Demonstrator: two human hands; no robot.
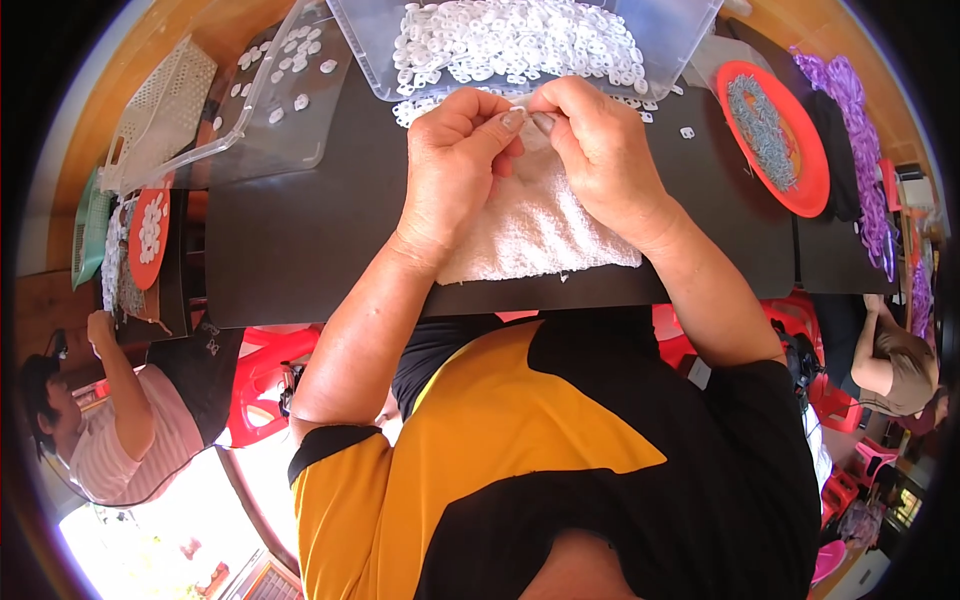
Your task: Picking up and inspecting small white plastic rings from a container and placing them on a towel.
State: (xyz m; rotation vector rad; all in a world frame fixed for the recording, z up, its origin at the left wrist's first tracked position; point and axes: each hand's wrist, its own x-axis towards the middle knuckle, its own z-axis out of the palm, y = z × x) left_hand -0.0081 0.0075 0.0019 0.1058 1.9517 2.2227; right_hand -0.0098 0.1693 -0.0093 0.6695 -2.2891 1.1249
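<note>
Over a white cloth (pixel 540 235) on the dark table, my two hands meet fingertip to fingertip. My left hand (pixel 455 160) is closed, its thumb and forefinger pinching a small white plastic piece (pixel 518 110). My right hand (pixel 605 150) is closed too, thumb against forefinger at the same spot; what it pinches is too small and covered to make out. Just beyond them stands a clear plastic bin (pixel 365 50) heaped with small white pieces (pixel 520 40) that have holes in them. More such pieces lie along the bin's near side.
A red plate (pixel 810 180) of thin grey metal pins lies at the right, near purple strands (pixel 850 110). On the left are a clear lid (pixel 300 155) with scattered white pieces, a white perforated basket (pixel 165 105) and an orange-red plate (pixel 146 265). People sit at both sides.
</note>
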